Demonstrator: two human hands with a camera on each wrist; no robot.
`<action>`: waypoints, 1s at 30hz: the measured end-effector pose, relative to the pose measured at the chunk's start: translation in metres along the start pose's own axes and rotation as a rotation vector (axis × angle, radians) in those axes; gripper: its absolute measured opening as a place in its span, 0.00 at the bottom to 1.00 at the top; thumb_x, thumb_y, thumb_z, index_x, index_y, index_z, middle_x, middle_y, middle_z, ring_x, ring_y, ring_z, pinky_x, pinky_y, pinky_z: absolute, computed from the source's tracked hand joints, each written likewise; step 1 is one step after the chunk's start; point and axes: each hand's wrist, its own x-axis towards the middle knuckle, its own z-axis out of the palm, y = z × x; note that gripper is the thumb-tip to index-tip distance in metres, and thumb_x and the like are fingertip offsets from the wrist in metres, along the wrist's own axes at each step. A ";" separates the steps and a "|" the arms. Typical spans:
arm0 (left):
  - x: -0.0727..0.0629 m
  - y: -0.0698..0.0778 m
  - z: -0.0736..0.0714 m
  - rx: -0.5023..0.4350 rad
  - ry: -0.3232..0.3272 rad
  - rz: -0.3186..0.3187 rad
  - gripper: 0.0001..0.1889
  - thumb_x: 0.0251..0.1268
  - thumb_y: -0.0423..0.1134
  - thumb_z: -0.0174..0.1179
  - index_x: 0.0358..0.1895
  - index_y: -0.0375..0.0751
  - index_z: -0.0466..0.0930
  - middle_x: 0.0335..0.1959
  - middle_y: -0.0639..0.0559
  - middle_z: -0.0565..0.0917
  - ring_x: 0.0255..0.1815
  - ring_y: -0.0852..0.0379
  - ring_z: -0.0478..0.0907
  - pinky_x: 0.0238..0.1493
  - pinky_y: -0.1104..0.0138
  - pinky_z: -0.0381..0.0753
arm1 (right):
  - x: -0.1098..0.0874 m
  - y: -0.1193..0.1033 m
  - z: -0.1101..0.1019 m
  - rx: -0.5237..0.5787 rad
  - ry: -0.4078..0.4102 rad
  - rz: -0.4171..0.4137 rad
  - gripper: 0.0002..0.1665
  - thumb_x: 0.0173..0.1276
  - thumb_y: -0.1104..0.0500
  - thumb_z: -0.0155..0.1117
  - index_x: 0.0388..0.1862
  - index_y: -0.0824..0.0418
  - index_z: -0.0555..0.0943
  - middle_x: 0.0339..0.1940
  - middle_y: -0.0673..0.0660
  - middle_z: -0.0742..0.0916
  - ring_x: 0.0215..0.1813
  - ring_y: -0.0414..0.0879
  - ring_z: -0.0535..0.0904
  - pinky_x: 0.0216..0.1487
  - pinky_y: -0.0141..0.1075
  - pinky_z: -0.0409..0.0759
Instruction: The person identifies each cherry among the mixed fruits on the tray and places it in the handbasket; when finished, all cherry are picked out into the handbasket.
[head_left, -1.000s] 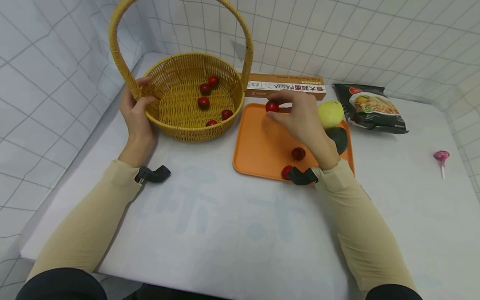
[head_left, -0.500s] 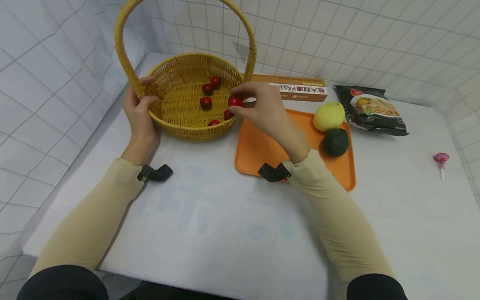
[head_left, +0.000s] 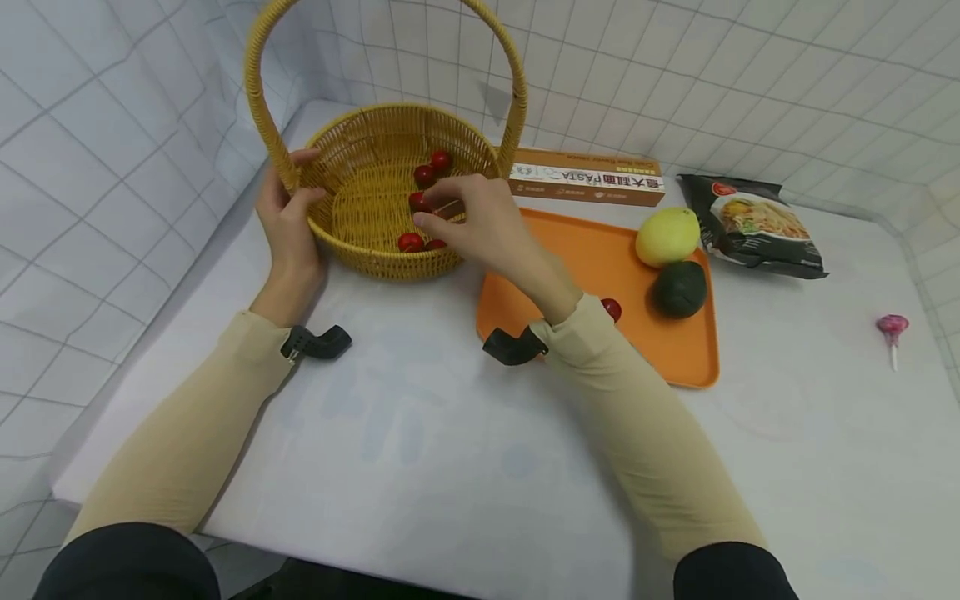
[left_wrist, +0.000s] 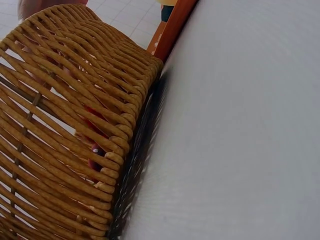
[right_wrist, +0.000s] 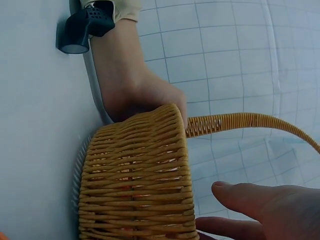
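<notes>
My left hand (head_left: 288, 225) grips the left side of a yellow woven basket (head_left: 375, 263), near the foot of its tall handle, thumb over the rim. Several small, round, cherry-like red fruits (head_left: 410, 242) lie inside the basket. My right hand (head_left: 480, 221) reaches over the basket's right rim, thumb and fingers apart with nothing between them; it hides part of the basket floor. In the right wrist view, that hand's thumb and fingers (right_wrist: 235, 227) stand beside the rim. One red fruit (head_left: 611, 309) shows on the orange tray (head_left: 577, 242), partly behind the right sleeve.
A yellow fruit (head_left: 667, 237) and a dark green avocado (head_left: 678, 289) sit at the tray's right side. Behind the tray lies a long brown pasta box (head_left: 585, 177). Farther right are a black food packet (head_left: 753, 225) and a pink lollipop (head_left: 892, 327).
My right hand has carried a red fruit left from the tray and let it go in the basket, where it lies near the front. The left hand keeps its grip on the basket.
</notes>
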 end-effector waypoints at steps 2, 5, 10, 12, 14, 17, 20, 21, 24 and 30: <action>0.000 0.000 0.001 0.009 -0.003 0.001 0.26 0.58 0.22 0.51 0.58 0.40 0.86 0.60 0.51 0.82 0.66 0.55 0.72 0.65 0.70 0.67 | -0.004 0.003 -0.002 0.008 0.030 -0.014 0.19 0.76 0.54 0.69 0.59 0.64 0.87 0.56 0.58 0.91 0.54 0.47 0.89 0.57 0.38 0.84; 0.000 -0.001 0.000 0.020 -0.004 -0.002 0.25 0.59 0.23 0.51 0.58 0.41 0.86 0.60 0.52 0.82 0.66 0.55 0.72 0.65 0.71 0.66 | -0.011 0.009 -0.006 0.015 0.073 -0.033 0.19 0.76 0.56 0.69 0.60 0.64 0.87 0.55 0.59 0.91 0.55 0.47 0.88 0.57 0.39 0.84; 0.001 -0.001 0.001 0.018 -0.003 -0.008 0.25 0.59 0.23 0.51 0.58 0.41 0.86 0.60 0.52 0.82 0.65 0.56 0.72 0.65 0.71 0.66 | -0.027 0.018 -0.017 0.054 0.150 -0.046 0.17 0.75 0.60 0.69 0.58 0.65 0.87 0.54 0.60 0.91 0.55 0.47 0.88 0.57 0.39 0.86; 0.001 0.000 0.001 0.015 -0.003 -0.012 0.25 0.59 0.24 0.51 0.58 0.41 0.86 0.60 0.52 0.82 0.65 0.56 0.72 0.65 0.71 0.66 | -0.035 0.022 -0.021 0.067 0.177 -0.054 0.16 0.74 0.61 0.69 0.57 0.65 0.87 0.53 0.60 0.91 0.54 0.48 0.88 0.57 0.40 0.86; 0.000 0.000 0.001 0.009 0.001 -0.018 0.25 0.59 0.24 0.51 0.58 0.42 0.86 0.60 0.52 0.82 0.64 0.56 0.72 0.64 0.71 0.67 | -0.043 0.026 -0.026 0.072 0.190 -0.057 0.15 0.74 0.62 0.69 0.57 0.66 0.87 0.53 0.60 0.91 0.54 0.49 0.89 0.57 0.40 0.86; 0.001 0.001 0.001 0.001 0.004 -0.022 0.25 0.58 0.23 0.51 0.58 0.41 0.86 0.60 0.52 0.82 0.63 0.56 0.72 0.64 0.71 0.67 | -0.056 0.034 -0.033 0.066 0.205 -0.055 0.15 0.74 0.62 0.69 0.56 0.66 0.87 0.53 0.60 0.91 0.54 0.50 0.89 0.58 0.42 0.86; 0.001 0.001 0.001 -0.007 0.008 -0.024 0.25 0.58 0.23 0.52 0.57 0.41 0.86 0.60 0.52 0.82 0.63 0.56 0.73 0.63 0.70 0.68 | -0.070 0.041 -0.040 0.043 0.193 -0.039 0.16 0.74 0.61 0.69 0.58 0.65 0.86 0.54 0.60 0.91 0.55 0.51 0.89 0.58 0.44 0.86; 0.001 0.001 0.001 -0.006 0.006 -0.020 0.25 0.58 0.23 0.51 0.57 0.41 0.86 0.60 0.51 0.82 0.63 0.56 0.72 0.64 0.70 0.67 | -0.074 0.044 -0.042 0.033 0.187 -0.028 0.17 0.74 0.61 0.69 0.58 0.65 0.86 0.54 0.60 0.91 0.56 0.51 0.89 0.59 0.45 0.86; 0.001 0.001 0.001 0.005 0.003 -0.013 0.25 0.58 0.23 0.51 0.57 0.40 0.86 0.60 0.51 0.82 0.63 0.56 0.73 0.64 0.71 0.67 | -0.088 0.052 -0.047 0.009 0.158 0.017 0.18 0.75 0.58 0.69 0.60 0.63 0.86 0.56 0.61 0.90 0.57 0.52 0.88 0.60 0.48 0.85; 0.000 0.000 0.002 0.013 0.004 -0.009 0.25 0.58 0.23 0.52 0.58 0.41 0.86 0.60 0.52 0.83 0.65 0.56 0.73 0.65 0.71 0.66 | -0.115 0.068 -0.058 -0.022 0.123 0.078 0.19 0.74 0.57 0.71 0.61 0.61 0.85 0.58 0.59 0.89 0.59 0.52 0.88 0.60 0.49 0.85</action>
